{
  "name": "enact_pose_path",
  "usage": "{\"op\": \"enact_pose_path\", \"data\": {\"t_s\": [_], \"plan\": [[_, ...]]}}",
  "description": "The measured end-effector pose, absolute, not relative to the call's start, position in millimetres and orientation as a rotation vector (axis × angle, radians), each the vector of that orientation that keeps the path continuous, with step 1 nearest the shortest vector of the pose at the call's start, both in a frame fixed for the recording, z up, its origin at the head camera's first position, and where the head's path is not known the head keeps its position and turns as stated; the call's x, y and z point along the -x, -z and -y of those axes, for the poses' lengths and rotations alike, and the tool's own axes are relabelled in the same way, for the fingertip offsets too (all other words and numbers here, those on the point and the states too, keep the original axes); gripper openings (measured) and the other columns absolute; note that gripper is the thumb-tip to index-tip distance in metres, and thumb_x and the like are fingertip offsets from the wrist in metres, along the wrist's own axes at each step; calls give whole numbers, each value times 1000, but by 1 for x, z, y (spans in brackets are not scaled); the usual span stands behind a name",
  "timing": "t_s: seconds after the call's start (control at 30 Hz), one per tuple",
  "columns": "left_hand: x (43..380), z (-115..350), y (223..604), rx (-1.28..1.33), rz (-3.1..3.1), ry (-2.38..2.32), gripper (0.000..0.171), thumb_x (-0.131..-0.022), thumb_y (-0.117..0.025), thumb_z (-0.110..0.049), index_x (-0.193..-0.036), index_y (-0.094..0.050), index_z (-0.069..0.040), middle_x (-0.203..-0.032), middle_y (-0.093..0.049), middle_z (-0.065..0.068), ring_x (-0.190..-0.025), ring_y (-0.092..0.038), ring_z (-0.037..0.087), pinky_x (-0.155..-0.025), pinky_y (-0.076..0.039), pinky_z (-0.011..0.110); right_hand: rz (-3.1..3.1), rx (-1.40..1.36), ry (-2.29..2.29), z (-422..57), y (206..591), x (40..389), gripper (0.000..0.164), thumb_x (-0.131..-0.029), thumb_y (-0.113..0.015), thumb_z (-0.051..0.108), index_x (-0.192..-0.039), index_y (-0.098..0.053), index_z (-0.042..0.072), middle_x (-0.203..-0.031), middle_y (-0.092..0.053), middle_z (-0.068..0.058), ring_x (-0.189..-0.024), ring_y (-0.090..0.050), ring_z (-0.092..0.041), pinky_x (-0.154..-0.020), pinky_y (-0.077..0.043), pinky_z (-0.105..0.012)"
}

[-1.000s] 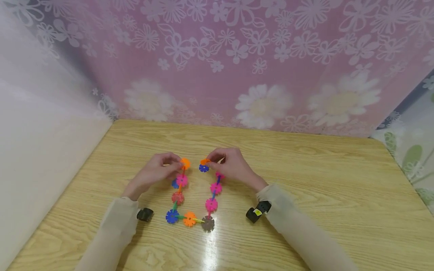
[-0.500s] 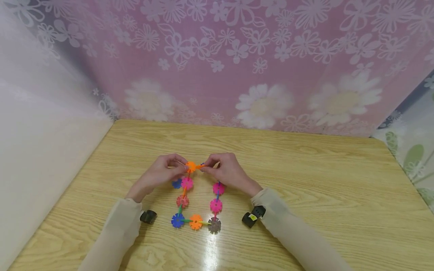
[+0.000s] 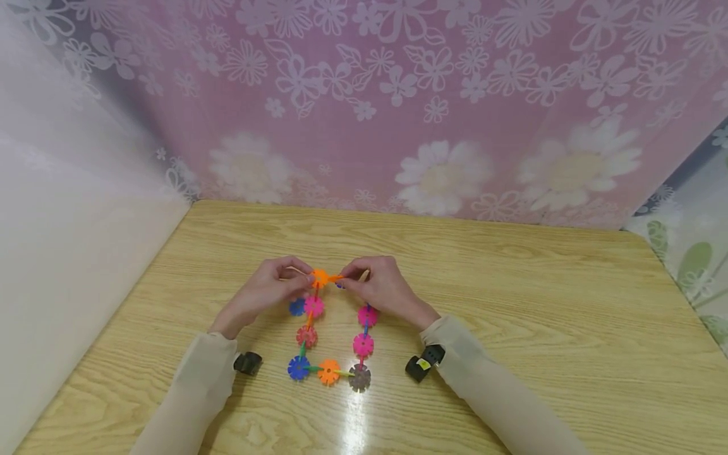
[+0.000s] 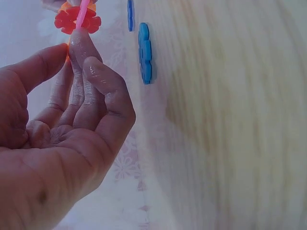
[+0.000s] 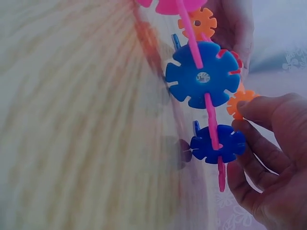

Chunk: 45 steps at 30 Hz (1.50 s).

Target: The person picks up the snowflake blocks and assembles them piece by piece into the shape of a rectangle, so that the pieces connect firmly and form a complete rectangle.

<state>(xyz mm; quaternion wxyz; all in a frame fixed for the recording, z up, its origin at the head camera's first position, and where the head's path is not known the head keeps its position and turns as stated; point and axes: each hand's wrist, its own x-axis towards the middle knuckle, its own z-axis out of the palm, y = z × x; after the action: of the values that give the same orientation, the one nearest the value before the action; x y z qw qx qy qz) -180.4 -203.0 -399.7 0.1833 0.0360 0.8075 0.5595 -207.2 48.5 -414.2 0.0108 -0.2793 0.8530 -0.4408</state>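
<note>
Notched snowflake discs of several colours are linked into a chain on the table, roughly a square in the head view. My left hand [image 3: 275, 284] pinches an orange disc [image 3: 320, 279] at the far left corner. A second orange disc [image 3: 335, 278], seen edge-on, meets it and is pinched between thumb and fingers of my right hand [image 3: 383, 281]. In the right wrist view, pink discs join a blue disc [image 5: 204, 86] and a darker blue one [image 5: 228, 143] beside that hand. A red disc [image 4: 64, 21] shows beyond the left fingertips. The right hand hides the chain's far right corner.
A loose-looking blue disc [image 3: 297, 307] lies left of the chain by a pink disc [image 3: 314, 307]. The wooden table [image 3: 512, 316] ends at a flowered pink curtain [image 3: 341, 126]; a white sheet [image 3: 74, 221] bounds the left. Black wrist cameras [image 3: 248, 363] hang beside both forearms.
Over the last second my hands have come together, bringing the two orange discs from apart to meeting. The chain shifted slightly right. In the last half second little has moved.
</note>
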Motion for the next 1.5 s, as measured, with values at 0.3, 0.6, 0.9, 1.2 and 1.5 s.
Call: {"op": "enact_pose_path", "data": {"t_s": [0.3, 0.6, 0.9, 1.2, 1.5], "plan": [[181, 201, 397, -91, -2300, -1570, 32, -100, -68, -28, -120, -66, -3, -108, -74, 14, -89, -74, 16, -84, -61, 33, -2671, 956, 1370, -46, 414, 207, 6, -91, -78, 15, -96, -81, 14, -90, -78, 1, -79, -68, -9, -64, -52, -20], [181, 195, 399, -44, -2272, -1626, 25, -101, -66, -17, -117, -66, 2, -101, -75, 13, -84, -74, 14, -78, -62, 29, -2691, 1079, 1387, -41, 417, 206, 4, -89, -79, 9, -93, -80, 7, -86, -77, -5, -73, -67, -10, -65, -53, -18], [183, 193, 397, -30, -2269, -1601, 26, -101, -65, -17, -119, -64, 1, -108, -71, 15, -90, -75, 16, -84, -62, 33, -2619, 1013, 1275, -45, 411, 208, 19, -91, -78, 13, -109, -79, 8, -92, -78, -3, -81, -69, -11, -72, -56, -23], [183, 206, 396, -45, -2255, -1531, 29, -104, -62, -20, -124, -59, 1, -119, -67, 17, -101, -74, 21, -92, -61, 36, -2634, 807, 1037, -55, 406, 221, 32, -91, -79, 21, -121, -75, 12, -117, -75, -7, -105, -70, -22, -92, -57, -40], [182, 205, 394, -87, -2217, -1525, 31, -105, -59, -23, -125, -56, 1, -118, -70, 17, -105, -74, 22, -94, -59, 37, -2714, 867, 744, -45, 414, 231, 39, -89, -81, 30, -123, -74, 11, -110, -70, -7, -102, -62, -22, -91, -53, -40]]}}
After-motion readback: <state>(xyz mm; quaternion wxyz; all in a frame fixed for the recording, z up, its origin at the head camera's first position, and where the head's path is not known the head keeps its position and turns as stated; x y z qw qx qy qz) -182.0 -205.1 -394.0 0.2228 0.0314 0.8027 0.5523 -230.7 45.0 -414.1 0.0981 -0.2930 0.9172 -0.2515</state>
